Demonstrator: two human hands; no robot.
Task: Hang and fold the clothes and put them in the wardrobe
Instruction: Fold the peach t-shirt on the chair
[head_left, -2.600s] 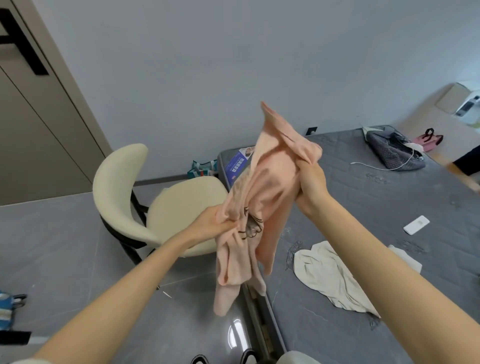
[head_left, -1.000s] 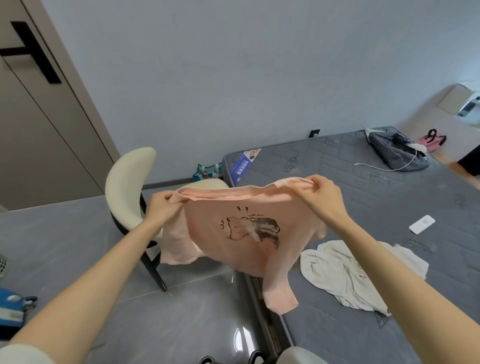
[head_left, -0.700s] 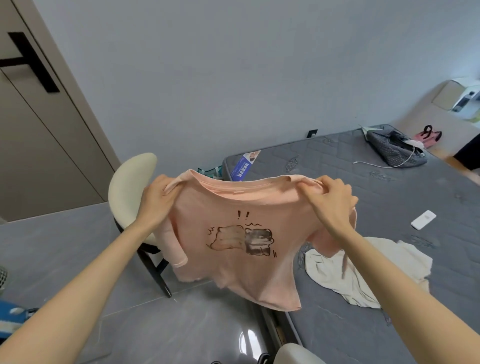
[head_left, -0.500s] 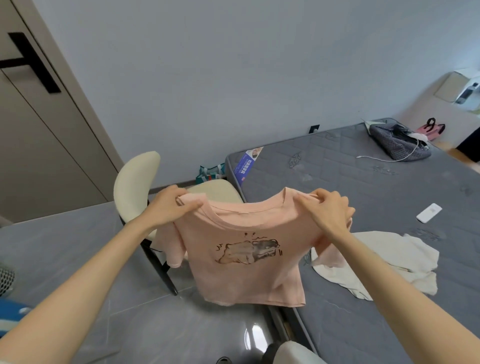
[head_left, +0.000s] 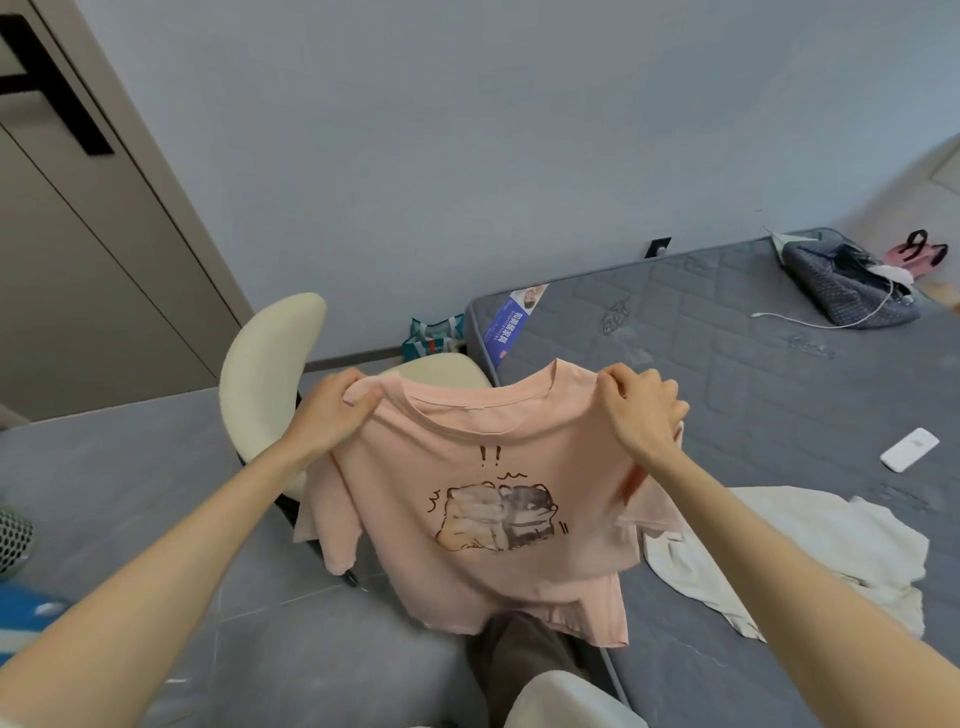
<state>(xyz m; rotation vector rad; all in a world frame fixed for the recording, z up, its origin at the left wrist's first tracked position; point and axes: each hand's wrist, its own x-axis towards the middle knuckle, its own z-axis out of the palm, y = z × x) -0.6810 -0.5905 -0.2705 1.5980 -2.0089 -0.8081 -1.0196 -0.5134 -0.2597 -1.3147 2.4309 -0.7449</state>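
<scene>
From the head camera we look down on a pink T-shirt (head_left: 493, 499) held up in the air over the edge of the bed, its front with the cartoon animal print facing us. The left hand (head_left: 332, 410) grips one shoulder with curled fingers and the right hand (head_left: 641, 410) grips the other, so the neckline stretches between them. The body and sleeves hang free, and the hem falls in front of a leg in brown trousers (head_left: 514, 660).

To the right we see a bare grey quilted mattress (head_left: 753, 374) with a blue label (head_left: 511, 325) at its near corner. A cream garment (head_left: 831, 540) lies crumpled on it just beside the shirt's right sleeve. Further out lies a white flat device (head_left: 909, 449), and at the far end a grey bag (head_left: 847, 291) with a white cable (head_left: 810, 322) trailing from it.

To the left, a cream chair (head_left: 265, 374) stands on the glossy grey tiled floor (head_left: 130, 467), partly behind the shirt. A green bag (head_left: 434, 338) sits between the chair and the mattress, against the pale grey wall (head_left: 467, 156). A taupe door (head_left: 78, 260) with a black handle fills the upper left corner.
</scene>
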